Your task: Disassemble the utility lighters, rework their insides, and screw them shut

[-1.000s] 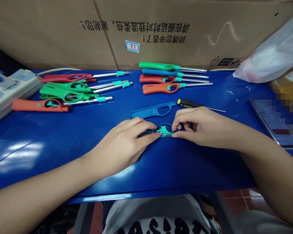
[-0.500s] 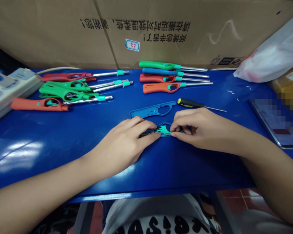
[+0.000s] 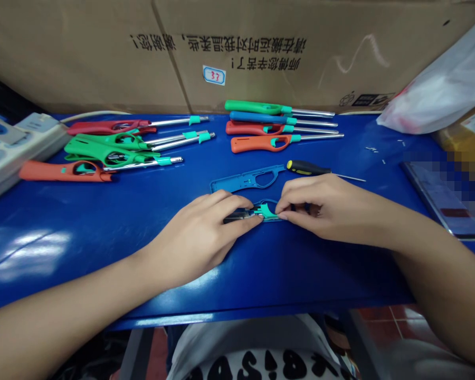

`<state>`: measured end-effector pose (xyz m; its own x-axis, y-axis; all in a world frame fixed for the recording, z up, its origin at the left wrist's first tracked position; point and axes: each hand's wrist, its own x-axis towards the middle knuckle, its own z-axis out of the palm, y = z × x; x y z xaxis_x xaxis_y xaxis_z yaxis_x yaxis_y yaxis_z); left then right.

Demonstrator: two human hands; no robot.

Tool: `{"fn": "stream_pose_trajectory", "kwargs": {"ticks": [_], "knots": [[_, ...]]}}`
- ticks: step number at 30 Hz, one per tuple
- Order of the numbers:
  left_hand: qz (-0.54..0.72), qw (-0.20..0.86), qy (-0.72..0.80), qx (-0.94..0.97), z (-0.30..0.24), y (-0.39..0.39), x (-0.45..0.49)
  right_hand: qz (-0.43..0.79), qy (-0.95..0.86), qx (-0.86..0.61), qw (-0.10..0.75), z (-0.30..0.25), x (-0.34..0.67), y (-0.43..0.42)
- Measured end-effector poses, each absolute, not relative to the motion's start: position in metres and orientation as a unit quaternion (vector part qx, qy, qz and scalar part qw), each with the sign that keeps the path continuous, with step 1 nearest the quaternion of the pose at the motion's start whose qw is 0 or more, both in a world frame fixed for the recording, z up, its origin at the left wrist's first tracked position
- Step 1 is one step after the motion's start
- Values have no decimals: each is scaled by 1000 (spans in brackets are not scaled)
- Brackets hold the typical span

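Observation:
An opened blue gas lighter [image 3: 269, 203] lies on the table, its inner parts showing, including a turquoise trigger [image 3: 267, 212]. My left hand [image 3: 200, 237] is wrapped over its handle end, thumb and forefinger closed at its sides near the trigger. My right hand [image 3: 320, 208] pinches with thumb and forefinger at the front end of the same lighter; the fingertips hide what exactly they grip. Just beyond, the loose blue half-shell [image 3: 241, 180] rests with its hollow side up. A screwdriver [image 3: 309, 168] with a black and yellow handle lies behind my right hand.
Closed lighters [image 3: 261, 143] line up at the back, with several opened ones [image 3: 103, 148] at the left. A white power strip [image 3: 43, 137], a cardboard box [image 3: 103, 63], a plastic bag [image 3: 431, 95], small screws [image 3: 372, 149] and a phone-like device [image 3: 439, 195] surround the blue table [image 3: 301, 279].
The camera view has shifted very slightly. Both hands stay on the blue lighter, with only tiny finger movements near the trigger.

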<state>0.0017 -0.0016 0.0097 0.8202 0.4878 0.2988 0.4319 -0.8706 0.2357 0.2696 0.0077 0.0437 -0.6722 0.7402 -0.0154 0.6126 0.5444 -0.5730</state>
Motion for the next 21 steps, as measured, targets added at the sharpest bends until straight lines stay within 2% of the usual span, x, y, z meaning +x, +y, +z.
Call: {"fn": "stream_pose_trajectory", "kwargs": {"ticks": [3, 5, 8, 13, 21], "knots": [[225, 148, 259, 927, 17, 2, -1, 262, -870, -397, 129, 49, 275, 11], [234, 158, 273, 920, 26, 6, -5, 249, -866, -413, 129, 52, 281, 13], [197, 161, 295, 921, 38, 14, -15, 252, -865, -425, 89, 55, 289, 15], [119, 253, 298, 913, 45, 23, -26, 281, -856, -433, 35, 52, 291, 17], [129, 355, 358, 854, 35, 27, -25, 319, -817, -479, 16, 46, 287, 20]]}}
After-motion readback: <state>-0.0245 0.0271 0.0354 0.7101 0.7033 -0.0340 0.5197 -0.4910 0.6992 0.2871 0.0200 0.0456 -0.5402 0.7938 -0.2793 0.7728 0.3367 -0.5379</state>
